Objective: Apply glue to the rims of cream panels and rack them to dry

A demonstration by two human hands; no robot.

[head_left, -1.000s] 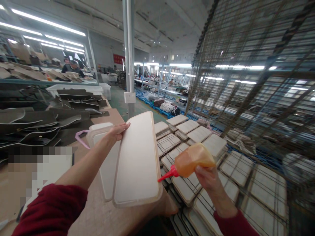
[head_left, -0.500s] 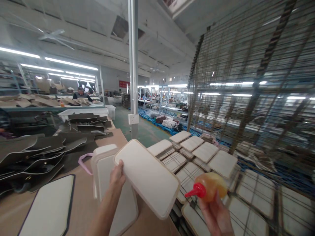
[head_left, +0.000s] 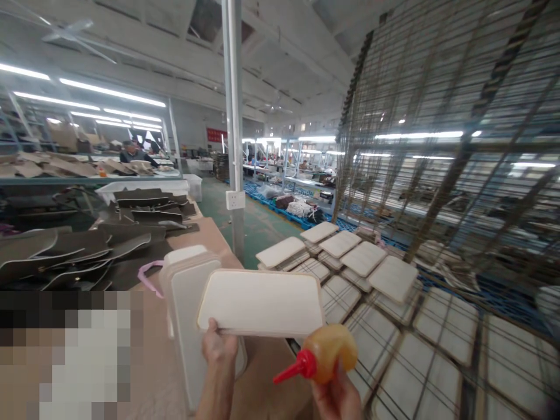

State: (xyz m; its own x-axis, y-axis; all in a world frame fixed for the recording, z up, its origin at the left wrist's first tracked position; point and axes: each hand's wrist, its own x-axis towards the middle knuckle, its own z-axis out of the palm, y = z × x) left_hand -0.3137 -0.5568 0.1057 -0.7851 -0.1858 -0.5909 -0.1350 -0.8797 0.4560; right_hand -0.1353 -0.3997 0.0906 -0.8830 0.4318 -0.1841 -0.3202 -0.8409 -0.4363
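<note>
My left hand (head_left: 219, 345) grips a flat cream panel (head_left: 262, 303) with rounded corners by its lower left edge, thumb on the face. The panel is held up in the air, its long side nearly level. In my right hand (head_left: 336, 394) is a squeeze bottle (head_left: 330, 353) of amber liquid, its red nozzle pointing left and down, just below the panel's lower right corner. Behind my left hand a stack of similar cream panels (head_left: 186, 291) stands on edge on the brown table (head_left: 262, 379). A pink strap (head_left: 149, 279) loops out beside that stack.
To the right, many cream panels (head_left: 431, 373) lie on wire racks. A tall wire rack (head_left: 402, 128) stands upright behind them. Dark grey cut pieces (head_left: 65, 251) are heaped on the left. A post with a socket box (head_left: 235, 200) rises beyond the table. A person (head_left: 135, 153) is at a far bench.
The panel has turned from a steep slant to nearly level. The bottle has moved left and down, closer to the panel. The view has shifted slightly.
</note>
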